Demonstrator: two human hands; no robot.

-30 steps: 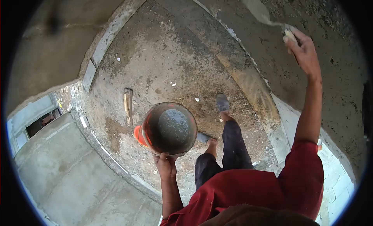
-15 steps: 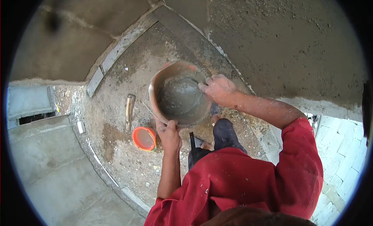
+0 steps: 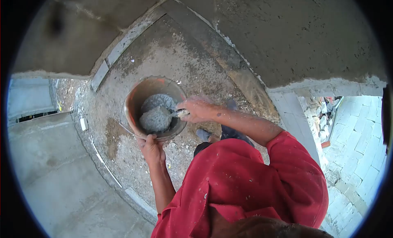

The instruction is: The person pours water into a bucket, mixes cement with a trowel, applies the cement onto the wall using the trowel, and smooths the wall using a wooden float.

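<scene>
My left hand [image 3: 152,150] grips the near rim of a bucket [image 3: 133,111] with grey wet mortar [image 3: 157,102] inside. The bucket is tilted so that its mouth faces up toward me. My right hand [image 3: 196,108] is closed around the handle of a trowel [image 3: 157,118], whose blade lies inside the bucket, covered with mortar. The wrist is just outside the bucket's right rim.
A wall with wet plaster [image 3: 299,41] spans the upper right. Another plastered wall [image 3: 61,37] is at the upper left. My feet [image 3: 203,134] stand on the dirt floor [image 3: 163,49]. Pale blocks [image 3: 356,135] show at the right.
My right hand has come down from the wall into the bucket with the trowel, which now bears mortar. The bucket has shifted left and hides the small orange bucket and the wood-handled tool.
</scene>
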